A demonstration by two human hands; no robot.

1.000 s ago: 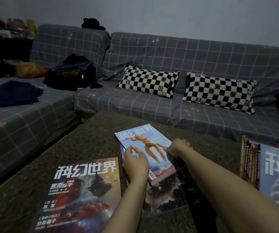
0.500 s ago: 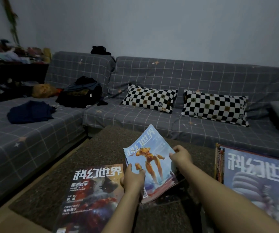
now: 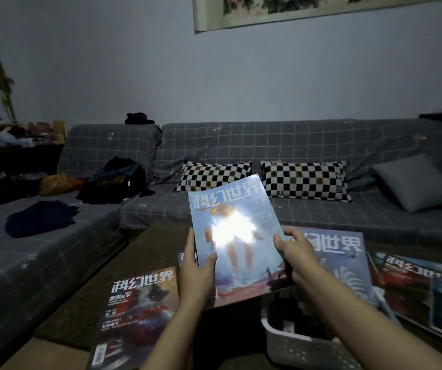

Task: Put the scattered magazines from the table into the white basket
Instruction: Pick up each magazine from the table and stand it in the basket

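The fingers [image 3: 191,247] of the left hand [image 3: 197,273] are closed on the left edge of the blue magazine [image 3: 237,236], with the thumb lying on the cover and the other fingers behind it. The right hand [image 3: 298,252] grips the right edge in the same way, its thumb [image 3: 278,241] on the front of the cover. Both hands hold this magazine up in the air, tilted with its top away from the person, and a strong white glare covers the middle of the cover.

The white basket [image 3: 289,345] stands below the right forearm, at the near side of the counter [image 3: 148,252]; what is inside it is too dark to tell. On the counter to the left lies a dark magazine [image 3: 137,311] with red figures, its near end reaching over the counter edge. Behind the right hand lies a pale blue magazine [image 3: 342,263], and just beside it on the right several more magazines [image 3: 414,287] overlap one another.

Behind the counter stands a grey checked sofa [image 3: 294,140] with two black-and-white checkered cushions [image 3: 214,174], a grey pillow [image 3: 414,182] and some dark clothes [image 3: 113,182].
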